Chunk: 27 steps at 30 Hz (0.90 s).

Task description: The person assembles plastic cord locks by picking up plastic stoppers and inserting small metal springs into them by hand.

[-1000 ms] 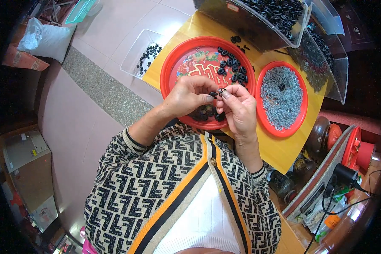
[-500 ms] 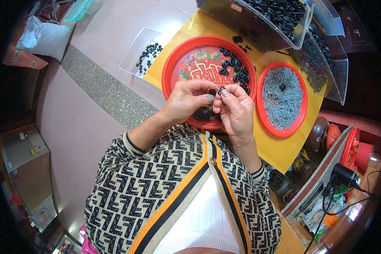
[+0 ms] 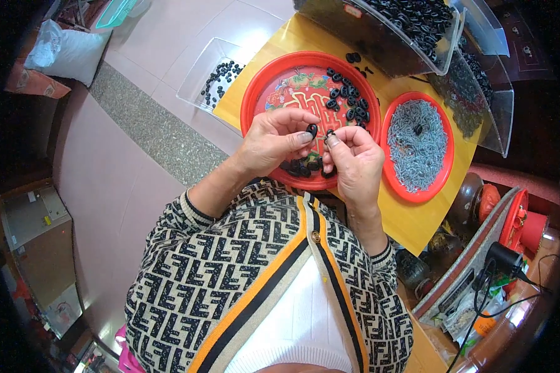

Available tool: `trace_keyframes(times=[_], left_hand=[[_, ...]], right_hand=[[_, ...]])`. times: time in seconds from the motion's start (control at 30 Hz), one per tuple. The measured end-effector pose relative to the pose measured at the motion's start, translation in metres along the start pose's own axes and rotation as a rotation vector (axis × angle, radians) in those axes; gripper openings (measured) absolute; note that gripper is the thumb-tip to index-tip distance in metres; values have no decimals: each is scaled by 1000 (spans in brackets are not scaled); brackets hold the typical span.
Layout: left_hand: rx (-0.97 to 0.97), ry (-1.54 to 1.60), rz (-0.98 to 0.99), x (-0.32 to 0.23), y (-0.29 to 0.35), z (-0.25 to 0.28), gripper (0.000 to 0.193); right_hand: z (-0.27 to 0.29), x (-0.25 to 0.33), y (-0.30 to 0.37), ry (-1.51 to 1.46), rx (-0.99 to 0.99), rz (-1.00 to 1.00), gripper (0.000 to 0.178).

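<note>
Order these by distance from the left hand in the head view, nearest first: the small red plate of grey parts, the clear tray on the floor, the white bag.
From the left hand:
1. Clear tray on the floor, up and to its left.
2. Small red plate of grey parts, to its right, past the right hand.
3. White bag, far upper left, on the floor.

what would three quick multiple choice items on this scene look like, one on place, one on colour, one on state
1. Where is the smaller red plate relative to the large red tray?
A. to its left
B. to its right
C. stacked on it

2. What colour is the table top?
A. yellow
B. blue
C. white

3. What is the left hand doing?
A. lying flat on the table
B. pinching a small black ring
C. hanging empty at the person's side

Answers: 1 B, the plate of grey bits sits right of the tray. 2 A, yellow shows around the trays. 3 B, its fingertips close on the ring, facing the right hand.
</note>
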<state>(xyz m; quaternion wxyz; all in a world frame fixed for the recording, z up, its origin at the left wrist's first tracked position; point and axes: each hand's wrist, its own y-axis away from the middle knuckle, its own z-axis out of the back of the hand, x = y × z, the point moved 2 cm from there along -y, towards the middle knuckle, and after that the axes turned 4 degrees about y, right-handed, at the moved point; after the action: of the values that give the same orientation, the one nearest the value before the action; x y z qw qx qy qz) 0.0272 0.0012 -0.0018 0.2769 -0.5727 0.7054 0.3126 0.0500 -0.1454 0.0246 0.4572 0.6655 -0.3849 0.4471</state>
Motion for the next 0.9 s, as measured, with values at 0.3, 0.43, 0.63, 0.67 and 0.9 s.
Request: trace_keyframes(times=[0.3,0.43,0.63,0.67,0.9], left_hand=[[-19,-69,-14,2,1,2,26],[-24,-153,-28,0,1,1,25],[-26,-237,-49,-1,2,-1,25],[-27,-238,-49,0,2,-1,25],[-17,-263,-56,-1,3,-2,25]], right_hand=[[1,-3,-1,73,-11,38,7],[0,-1,-2,108,-20,45,6],[2,-3,-2,145,-18,35,7],[2,-3,-2,147,-11,40,7],[0,-2,-3,141,-7,5,7]])
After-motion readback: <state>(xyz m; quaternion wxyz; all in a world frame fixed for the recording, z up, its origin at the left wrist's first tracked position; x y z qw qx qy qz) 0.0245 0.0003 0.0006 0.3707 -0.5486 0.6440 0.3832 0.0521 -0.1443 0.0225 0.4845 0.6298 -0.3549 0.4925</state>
